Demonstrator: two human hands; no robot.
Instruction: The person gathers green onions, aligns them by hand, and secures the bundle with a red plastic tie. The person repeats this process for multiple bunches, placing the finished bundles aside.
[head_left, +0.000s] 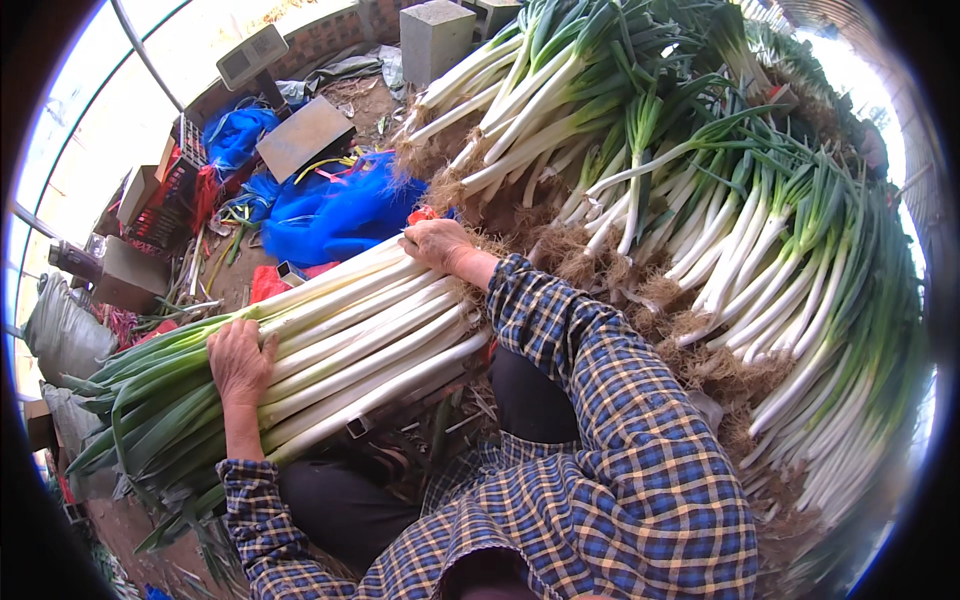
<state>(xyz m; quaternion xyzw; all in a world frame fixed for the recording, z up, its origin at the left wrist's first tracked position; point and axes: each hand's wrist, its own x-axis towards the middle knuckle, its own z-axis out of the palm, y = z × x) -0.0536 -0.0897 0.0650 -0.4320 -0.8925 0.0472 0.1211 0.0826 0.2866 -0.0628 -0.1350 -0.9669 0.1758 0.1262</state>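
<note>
A thick bundle of long green onions (375, 330) lies across a low metal-framed stand in front of me, its green leaves to the left and its roots to the right. My left hand (241, 361) rests on the bundle where the white stalks turn green, fingers slightly spread. At the root end, my right hand (439, 246) lies on the upper edge of the stalks, beside a small red piece of material. Its fingertips are partly hidden, so whether it grips anything is unclear. Part of the stand's square metal tube (358, 427) shows under the bundle.
A large heap of green onions (750, 247) with rooty ends fills the right side. Blue mesh material (337, 214) lies beyond the bundle, beside a platform scale (306, 139) with a raised display (253, 56). Plastic crates (169, 191), a concrete block (436, 41) and a grey sack (66, 330) stand around.
</note>
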